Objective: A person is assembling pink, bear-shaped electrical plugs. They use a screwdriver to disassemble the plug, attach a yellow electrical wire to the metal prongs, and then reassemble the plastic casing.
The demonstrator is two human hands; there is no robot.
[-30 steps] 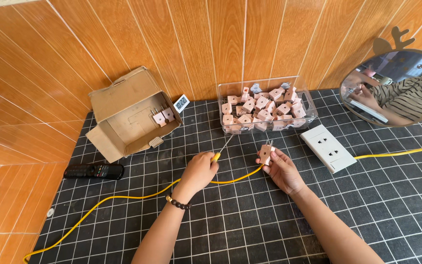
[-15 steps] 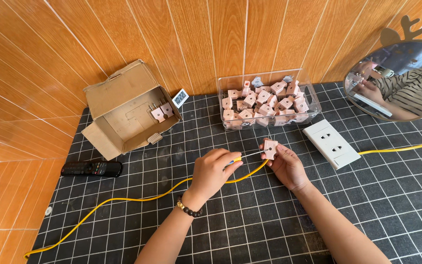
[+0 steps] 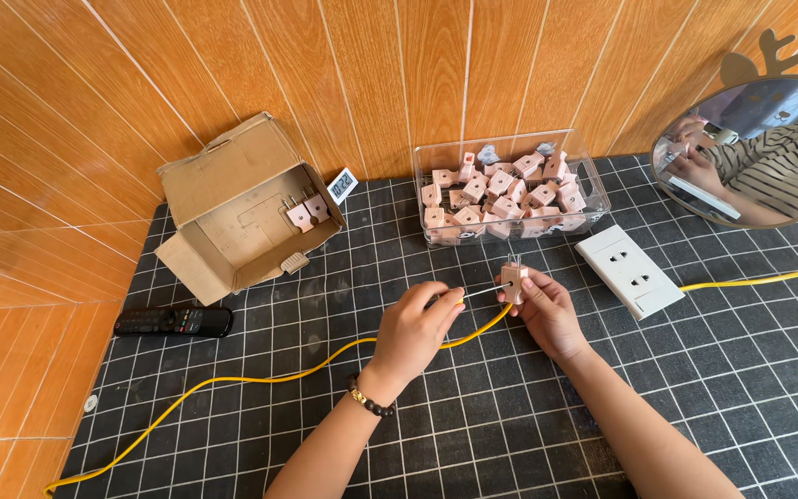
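My right hand [image 3: 547, 310] holds a small pink plug [image 3: 513, 277] upright, its two metal prongs pointing up. My left hand [image 3: 415, 331] grips a yellow-handled screwdriver [image 3: 475, 294] whose thin metal shaft reaches sideways to the plug's side. Both hands hover over the black gridded mat [image 3: 473, 416], just in front of a clear plastic tray [image 3: 510, 189] filled with several more pink plugs. A yellow cable [image 3: 260, 379] runs under my hands across the mat.
An open cardboard box [image 3: 237, 217] with two pink plugs inside lies at the back left. A black remote [image 3: 173, 321] rests left of it. A white wall socket [image 3: 630, 271] sits to the right, a round mirror [image 3: 759, 152] behind it.
My left hand has swung the screwdriver down from pointing up and away to lying sideways against the plug. Both hands have drawn closer together.
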